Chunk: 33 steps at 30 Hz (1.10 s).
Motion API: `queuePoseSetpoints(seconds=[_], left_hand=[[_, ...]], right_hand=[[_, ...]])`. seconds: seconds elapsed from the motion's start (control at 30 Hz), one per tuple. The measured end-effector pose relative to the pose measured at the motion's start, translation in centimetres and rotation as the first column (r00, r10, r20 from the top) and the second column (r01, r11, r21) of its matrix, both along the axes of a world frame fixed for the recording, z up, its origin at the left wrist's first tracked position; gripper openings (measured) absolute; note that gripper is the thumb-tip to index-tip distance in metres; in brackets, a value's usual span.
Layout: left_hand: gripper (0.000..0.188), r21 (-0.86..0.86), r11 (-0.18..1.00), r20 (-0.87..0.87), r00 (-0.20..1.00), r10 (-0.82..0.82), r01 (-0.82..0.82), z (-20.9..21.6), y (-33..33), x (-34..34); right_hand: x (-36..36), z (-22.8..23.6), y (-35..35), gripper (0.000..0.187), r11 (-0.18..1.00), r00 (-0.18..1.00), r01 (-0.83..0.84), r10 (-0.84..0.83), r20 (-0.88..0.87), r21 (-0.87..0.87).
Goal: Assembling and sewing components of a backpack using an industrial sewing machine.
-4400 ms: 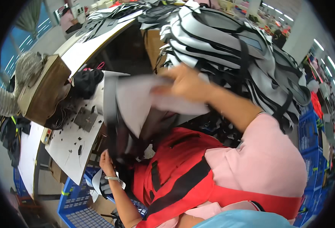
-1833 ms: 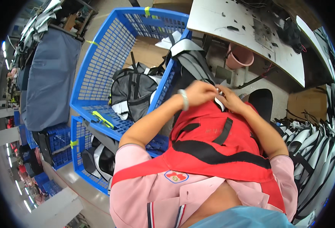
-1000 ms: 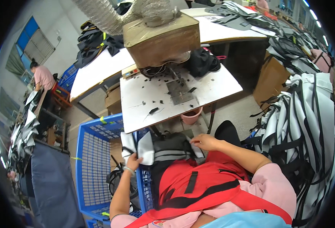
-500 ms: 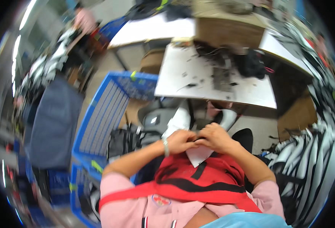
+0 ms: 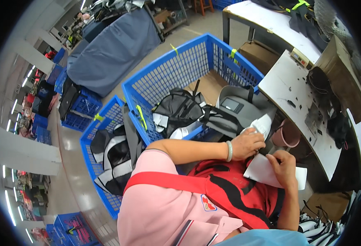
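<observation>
My right hand (image 5: 282,166) pinches a white flat panel (image 5: 259,170) between thumb and fingers, over my red apron (image 5: 217,180). Just left of it is my left hand (image 5: 249,144), a pale bangle on its wrist. Its fingers are curled closed, and what lies in them is hidden. Beyond those knuckles rises a crumpled white piece (image 5: 262,125), beside a grey bag piece (image 5: 236,108) with a dark rectangular patch. A black bag with straps (image 5: 180,107) lies to the left, in a large blue basket.
The large blue crate (image 5: 168,55) stands ahead, and a smaller blue crate (image 5: 104,184) with grey and black pieces is at left. A white table (image 5: 285,88) strewn with dark scraps is at right, above a pink bin (image 5: 286,134). A grey-covered stack (image 5: 115,51) stands far left.
The view has swung to the left, bringing the blue crates nearer the middle. My hands, together before, are now slightly apart, and more of the white panel shows by my right hand.
</observation>
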<state>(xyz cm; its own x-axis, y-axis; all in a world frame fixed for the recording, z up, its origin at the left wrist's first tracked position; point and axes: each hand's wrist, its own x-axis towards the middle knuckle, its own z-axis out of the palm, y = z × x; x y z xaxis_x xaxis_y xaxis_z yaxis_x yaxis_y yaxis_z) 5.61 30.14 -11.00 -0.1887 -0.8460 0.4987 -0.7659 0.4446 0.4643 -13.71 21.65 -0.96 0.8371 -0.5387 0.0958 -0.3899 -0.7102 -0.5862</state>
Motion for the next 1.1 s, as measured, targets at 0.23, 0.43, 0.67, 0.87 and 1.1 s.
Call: queuePoseSetpoints(seconds=[0.23,0.43,0.67,0.87,1.1], left_hand=[[0.028,0.597,0.715,-0.29,0.929,-0.23,0.363,4.3,-0.1,0.3],[0.038,0.671,0.209,-0.616,0.692,-0.376,0.711,16.0,-2.8,-0.2],[0.034,0.569,0.147,-0.652,0.553,-0.519,0.809,27.3,-6.6,-7.0],[0.029,0.732,0.432,-0.097,0.708,-0.699,0.527,21.0,-14.1,-6.5],[0.027,0.592,0.794,0.462,0.75,-0.474,0.136,19.1,-13.3,-5.8]], right_hand=[[-0.5,1.4,-0.7,0.021,0.991,1.0,0.009,-0.006,-0.019,0.133],[-3.1,8.9,-1.7,0.037,0.985,0.959,-0.162,0.142,0.244,0.061],[-9.8,15.2,-3.5,0.061,0.939,0.849,-0.117,0.263,0.457,-0.323],[-10.3,9.5,-4.2,0.028,0.919,0.94,0.223,-0.291,0.178,0.325],[-9.2,4.7,-7.0,0.022,0.84,0.913,0.247,-0.369,0.175,0.483]])
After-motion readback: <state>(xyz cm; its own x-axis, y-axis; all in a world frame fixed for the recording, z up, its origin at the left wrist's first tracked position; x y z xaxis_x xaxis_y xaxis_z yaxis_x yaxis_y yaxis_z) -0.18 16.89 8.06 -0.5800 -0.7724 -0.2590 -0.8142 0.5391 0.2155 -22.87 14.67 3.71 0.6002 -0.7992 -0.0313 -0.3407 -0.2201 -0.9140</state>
